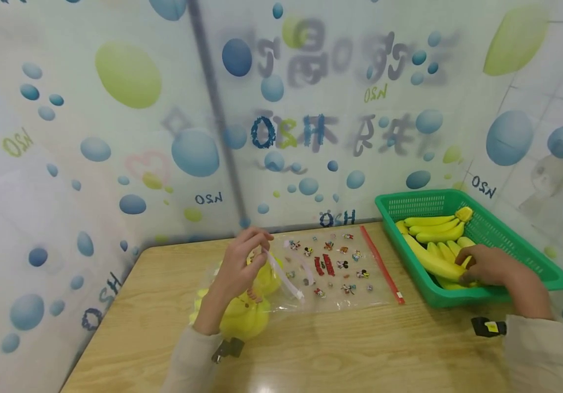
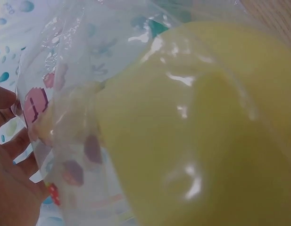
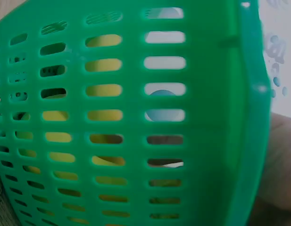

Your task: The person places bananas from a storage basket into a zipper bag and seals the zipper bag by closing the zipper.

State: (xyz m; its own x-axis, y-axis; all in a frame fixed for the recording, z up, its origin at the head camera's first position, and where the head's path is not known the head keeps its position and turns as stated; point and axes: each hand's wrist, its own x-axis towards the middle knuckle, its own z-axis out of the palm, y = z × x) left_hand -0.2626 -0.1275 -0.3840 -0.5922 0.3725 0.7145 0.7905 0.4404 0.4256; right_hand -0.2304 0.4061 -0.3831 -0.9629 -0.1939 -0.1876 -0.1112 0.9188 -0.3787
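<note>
My left hand [image 1: 243, 266] grips the mouth edge of a clear zip bag [image 1: 285, 279] with a white zip strip. Inside that bag are yellow bananas [image 1: 244, 316], filling much of the left wrist view behind shiny plastic [image 2: 183, 80]. There, my left fingers [image 2: 15, 146] show at the bag's printed edge. My right hand [image 1: 493, 266] reaches over the near side of a green basket [image 1: 517, 240] and holds a banana [image 1: 433, 262] among several others. In the right wrist view the basket's slotted wall [image 3: 206, 117] hides the fingertips; yellow fruit shows through its slots.
A flat clear bag [image 1: 330, 295] with cartoon prints and a red zip strip [image 1: 381, 265] lies between the banana bag and the basket. A bunch of bananas [image 1: 440, 229] sits at the basket's far end. Behind the wooden table [image 1: 320, 349] hangs a bubble-printed curtain [image 1: 306, 109].
</note>
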